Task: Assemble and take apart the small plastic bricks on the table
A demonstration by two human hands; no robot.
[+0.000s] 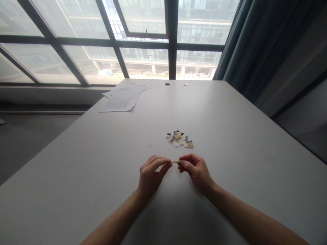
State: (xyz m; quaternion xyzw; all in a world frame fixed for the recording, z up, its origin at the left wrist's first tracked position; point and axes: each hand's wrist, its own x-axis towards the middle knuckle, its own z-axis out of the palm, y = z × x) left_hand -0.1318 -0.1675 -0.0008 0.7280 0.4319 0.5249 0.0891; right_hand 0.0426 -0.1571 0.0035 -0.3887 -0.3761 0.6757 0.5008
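A thin tan building-brick strip (175,162) with small studs is held level between my two hands, over the near middle of the table. My left hand (152,172) pinches its left end between thumb and fingers. At the other end, the thumb and forefinger of my right hand (195,169) close on it. Both ends are covered by fingertips, so I cannot tell whether it is one piece or several joined. Just beyond my hands lies a loose pile of building bricks (178,137) in tan, white, grey and black.
The white table (102,153) stretches away to a large window (148,64). Printed paper sheets (122,98) lie at its far left. Two round cable holes sit near the far edge, one being the dark-centred hole (167,84). A dark curtain (245,44) hangs at the right.
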